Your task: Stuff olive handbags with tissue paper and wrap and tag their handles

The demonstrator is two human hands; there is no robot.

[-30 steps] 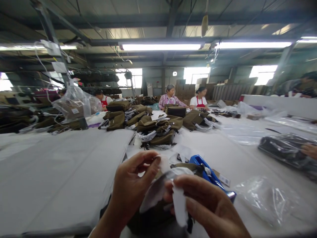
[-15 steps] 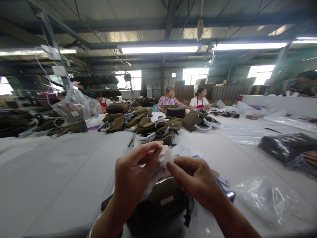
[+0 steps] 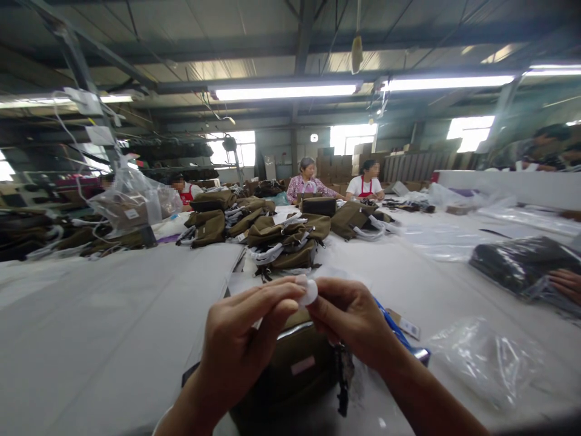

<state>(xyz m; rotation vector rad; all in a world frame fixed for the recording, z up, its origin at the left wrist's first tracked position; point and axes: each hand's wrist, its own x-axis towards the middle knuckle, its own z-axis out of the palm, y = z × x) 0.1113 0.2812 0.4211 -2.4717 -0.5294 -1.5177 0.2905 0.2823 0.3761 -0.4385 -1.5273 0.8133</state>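
Observation:
Above an olive-green bag (image 3: 290, 381), my two hands meet at a small round white sticker-like piece (image 3: 309, 293). My right hand (image 3: 351, 315) pinches its right side between thumb and forefinger. On the other side, the fingertips of my left hand (image 3: 247, 333) touch the piece, the fingers together and the thumb a little below them. The bag stands on the table with a silver zip along its top and a pale label on its front. A dark strap end hangs at its right side. My hands and wrists hide part of the bag's top and left side.
A blue item (image 3: 403, 336) and a paper tag (image 3: 405, 324) lie right of the bag. Crumpled clear plastic (image 3: 490, 357) is farther right. Several olive bags (image 3: 285, 236) are piled ahead. Another person's hand (image 3: 567, 284) touches a plastic-wrapped dark bag (image 3: 512, 263).
My left fingers have straightened and come to the white piece, with the thumb lower. Pale wrapping seen between my hands before no longer shows there. The view has shifted slightly.

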